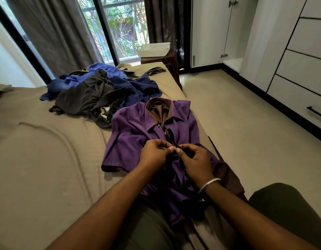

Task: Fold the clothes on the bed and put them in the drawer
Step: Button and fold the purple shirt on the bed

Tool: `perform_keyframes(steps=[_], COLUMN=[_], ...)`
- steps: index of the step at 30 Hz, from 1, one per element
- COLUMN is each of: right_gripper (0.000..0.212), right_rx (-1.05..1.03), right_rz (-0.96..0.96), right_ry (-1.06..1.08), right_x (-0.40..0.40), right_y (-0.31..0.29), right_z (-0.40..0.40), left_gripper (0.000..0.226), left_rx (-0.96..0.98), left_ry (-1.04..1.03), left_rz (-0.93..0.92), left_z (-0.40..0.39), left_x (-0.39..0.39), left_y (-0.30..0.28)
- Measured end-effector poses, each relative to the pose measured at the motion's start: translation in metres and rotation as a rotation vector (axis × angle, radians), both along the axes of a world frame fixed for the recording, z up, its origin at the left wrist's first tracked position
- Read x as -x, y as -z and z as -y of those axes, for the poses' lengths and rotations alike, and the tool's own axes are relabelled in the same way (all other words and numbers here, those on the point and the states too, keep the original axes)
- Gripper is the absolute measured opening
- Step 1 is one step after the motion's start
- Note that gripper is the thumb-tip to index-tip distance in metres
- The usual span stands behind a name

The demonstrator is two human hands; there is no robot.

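Note:
A purple short-sleeved shirt with a brown collar lining lies front-up on the bed, near its right edge. My left hand and my right hand meet at the shirt's front placket, each pinching the fabric between thumb and fingertips at a button. A silver bangle sits on my right wrist. Beyond the shirt lies a heap of unfolded clothes in blue, navy and dark grey. White drawers with black handles line the wall at the right.
A white perforated basket stands on a brown stool past the bed's far corner, by the window and curtains. A white wardrobe door hangs open at the back right. Pale tiled floor runs between bed and drawers. My knee shows at bottom right.

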State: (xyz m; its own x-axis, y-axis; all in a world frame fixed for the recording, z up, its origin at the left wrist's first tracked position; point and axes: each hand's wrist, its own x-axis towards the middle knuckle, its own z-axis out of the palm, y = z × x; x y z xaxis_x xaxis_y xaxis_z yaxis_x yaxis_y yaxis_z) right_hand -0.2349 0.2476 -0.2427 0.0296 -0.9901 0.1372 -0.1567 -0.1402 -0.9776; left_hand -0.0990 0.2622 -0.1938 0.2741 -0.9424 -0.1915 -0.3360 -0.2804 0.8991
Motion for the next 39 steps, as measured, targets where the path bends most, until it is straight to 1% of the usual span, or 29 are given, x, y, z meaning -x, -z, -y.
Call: perform_keyframes(steps=[3,6,7,10,11,13,15,18,22,26,29,32,33,35,37,39], right_gripper=[0.011,0.011,0.012,0.018,0.019,0.017,0.013,0.005,0.006,0.008,0.006,0.003,0.007,0.025,0.035,0.031], right_rx=[-0.019,0.0,-0.012,-0.136,-0.153,-0.136,-0.092,0.003,0.115,0.237,0.296,0.2,0.141,0.026,-0.036,-0.047], right_rz=[0.079,0.134,0.179,0.398,0.413,0.372,0.291,0.154,-0.003,-0.034,-0.021,0.057,0.09,0.149,0.143,0.099], right_ry=[-0.029,-0.046,-0.064,-0.153,-0.17,-0.175,-0.145,-0.134,-0.103,-0.076,-0.105,-0.132,-0.123,-0.115,-0.14,-0.169], right_x=[0.001,0.002,0.002,0.005,0.006,0.007,0.008,0.01,0.008,0.008,0.008,0.008,0.008,0.007,0.007,0.006], right_y=[-0.001,-0.001,-0.003,-0.01,-0.011,-0.011,-0.008,-0.003,0.001,0.003,0.002,0.001,0.0,-0.001,-0.001,-0.001], right_z=[-0.001,-0.002,-0.003,-0.004,-0.004,-0.003,-0.002,0.0,-0.002,-0.008,-0.012,-0.01,-0.008,-0.006,-0.005,-0.004], left_gripper=[0.006,0.007,0.007,0.008,0.008,0.009,0.013,0.029,0.024,0.006,0.01,0.015,0.017,0.017,0.016,0.017], left_rx=[-0.01,-0.034,-0.044,-0.069,-0.077,-0.101,-0.125,-0.139,-0.178,-0.201,-0.198,-0.185,-0.179,-0.173,-0.18,-0.196], left_ry=[-0.001,-0.005,-0.012,-0.039,-0.046,-0.064,-0.074,-0.045,-0.042,-0.084,-0.104,-0.102,-0.095,-0.078,-0.066,-0.061], left_rz=[-0.007,-0.058,-0.1,-0.231,-0.247,-0.281,-0.329,-0.318,-0.311,-0.344,-0.302,-0.167,-0.136,-0.105,-0.098,-0.099], left_z=[0.001,0.0,-0.001,-0.004,-0.004,-0.004,-0.003,-0.004,-0.005,-0.005,-0.005,-0.004,-0.004,-0.004,-0.004,-0.004], left_x=[0.0,0.001,0.001,0.003,0.004,0.004,0.006,0.005,0.004,0.005,0.004,0.003,0.004,0.004,0.003,0.004], left_y=[0.001,-0.002,-0.004,-0.01,-0.011,-0.012,-0.013,-0.013,-0.012,-0.015,-0.013,-0.011,-0.011,-0.011,-0.011,-0.01])
